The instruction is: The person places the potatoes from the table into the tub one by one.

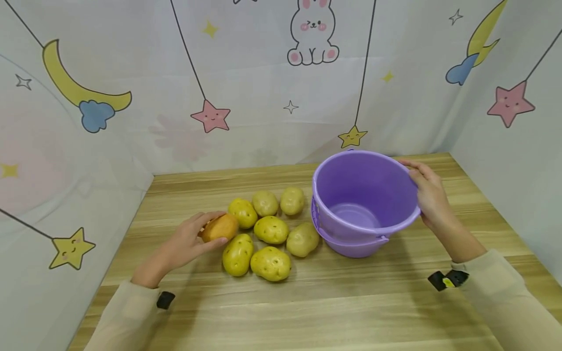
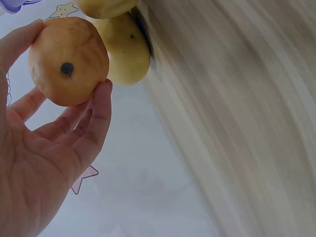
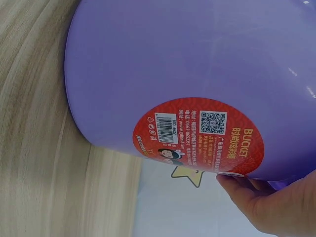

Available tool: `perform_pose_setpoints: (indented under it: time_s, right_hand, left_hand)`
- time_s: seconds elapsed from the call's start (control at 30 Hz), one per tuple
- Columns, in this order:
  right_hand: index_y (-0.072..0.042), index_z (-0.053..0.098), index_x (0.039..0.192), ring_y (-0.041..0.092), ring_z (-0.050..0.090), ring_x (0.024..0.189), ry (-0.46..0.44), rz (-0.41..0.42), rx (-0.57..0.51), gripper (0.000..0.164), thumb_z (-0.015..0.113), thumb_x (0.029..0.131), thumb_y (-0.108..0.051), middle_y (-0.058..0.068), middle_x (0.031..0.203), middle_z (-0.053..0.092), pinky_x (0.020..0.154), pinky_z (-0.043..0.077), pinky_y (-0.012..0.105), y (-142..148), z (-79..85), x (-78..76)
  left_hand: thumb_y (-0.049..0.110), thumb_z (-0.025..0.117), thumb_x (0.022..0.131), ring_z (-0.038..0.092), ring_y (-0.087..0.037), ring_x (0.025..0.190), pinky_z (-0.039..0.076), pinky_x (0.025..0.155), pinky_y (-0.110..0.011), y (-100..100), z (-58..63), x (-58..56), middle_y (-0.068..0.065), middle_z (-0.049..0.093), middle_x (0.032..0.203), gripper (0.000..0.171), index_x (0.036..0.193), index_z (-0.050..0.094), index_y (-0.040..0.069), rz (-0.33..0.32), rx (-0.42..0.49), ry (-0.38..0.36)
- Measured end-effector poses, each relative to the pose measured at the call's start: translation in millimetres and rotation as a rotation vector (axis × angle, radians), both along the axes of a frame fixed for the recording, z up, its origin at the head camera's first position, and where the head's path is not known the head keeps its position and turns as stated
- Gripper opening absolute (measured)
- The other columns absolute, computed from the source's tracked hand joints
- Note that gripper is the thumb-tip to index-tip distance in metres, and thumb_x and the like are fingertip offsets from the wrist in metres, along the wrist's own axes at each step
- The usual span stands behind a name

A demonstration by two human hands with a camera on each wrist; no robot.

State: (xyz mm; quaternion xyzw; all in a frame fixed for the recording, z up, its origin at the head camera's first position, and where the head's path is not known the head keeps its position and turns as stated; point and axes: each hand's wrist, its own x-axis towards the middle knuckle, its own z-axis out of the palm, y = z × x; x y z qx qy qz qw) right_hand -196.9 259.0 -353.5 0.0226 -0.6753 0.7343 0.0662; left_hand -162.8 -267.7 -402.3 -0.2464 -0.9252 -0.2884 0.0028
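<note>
My left hand [image 1: 186,243] holds an orange-brown potato [image 1: 221,227] between thumb and fingers, at the left end of a group of yellow potatoes. A dark round spot marks the held potato [image 2: 69,61] in the left wrist view. To the right stands a purple bucket [image 1: 366,183], tilted somewhat towards me, with only its bare inner wall and floor showing. My right hand [image 1: 432,197] grips the bucket's right rim. In the right wrist view a red oval label [image 3: 197,136] covers part of the bucket's outer wall, and the thumb touches that side.
Several yellow potatoes lie close together on the wooden table [image 1: 298,312], among them a front one [image 1: 270,263] and a paler one [image 1: 303,240] beside the bucket. The bucket's handle [image 1: 342,239] hangs down its near side. A printed white cloth [image 1: 263,83] rises behind the table.
</note>
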Motion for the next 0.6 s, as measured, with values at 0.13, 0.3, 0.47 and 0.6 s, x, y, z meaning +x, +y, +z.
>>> perform_pose_setpoints:
  time_s: [0.13, 0.3, 0.47, 0.6]
  right_hand:
    - [-0.015, 0.065, 0.121, 0.010, 0.064, 0.080, 0.012, 0.004, -0.006, 0.025, 0.044, 0.107, -0.014, 0.000, 0.096, 0.064, 0.066, 0.055, 0.021, -0.4, -0.9, 0.3]
    - [-0.014, 0.064, 0.122, 0.010, 0.063, 0.081, 0.012, 0.005, 0.003, 0.025, 0.044, 0.107, -0.015, 0.000, 0.097, 0.063, 0.066, 0.054, 0.021, 0.1, -1.3, 0.9]
    - [-0.015, 0.064, 0.122, 0.010, 0.063, 0.080, 0.019, 0.009, 0.010, 0.025, 0.043, 0.107, -0.015, 0.000, 0.096, 0.063, 0.066, 0.054, 0.021, 1.1, -1.9, 1.6]
    - [-0.018, 0.064, 0.120, 0.010, 0.063, 0.079, 0.025, 0.015, 0.029, 0.025, 0.043, 0.107, -0.015, -0.001, 0.096, 0.063, 0.065, 0.054, 0.021, 2.3, -1.7, 3.0]
  left_hand:
    - [0.035, 0.072, 0.093, 0.057, -0.017, 0.097, 0.054, 0.077, -0.034, 2.5, 1.6, 0.9, -0.007, 0.059, 0.120, 0.061, 0.145, 0.050, 0.012, -0.004, 0.007, 0.009]
    - [0.036, 0.072, 0.092, 0.058, -0.018, 0.101, 0.055, 0.079, -0.036, 8.3, 6.2, 1.9, -0.008, 0.059, 0.125, 0.063, 0.146, 0.049, 0.013, -0.009, 0.006, 0.020]
    - [0.038, 0.072, 0.093, 0.058, -0.019, 0.104, 0.054, 0.082, -0.037, 17.9, 13.9, 0.2, -0.008, 0.058, 0.129, 0.064, 0.147, 0.048, 0.014, -0.024, 0.003, 0.014]
    - [0.041, 0.071, 0.093, 0.057, -0.019, 0.107, 0.053, 0.083, -0.038, 27.8, 21.1, -3.9, -0.006, 0.055, 0.134, 0.064, 0.147, 0.048, 0.018, -0.047, 0.003, 0.016]
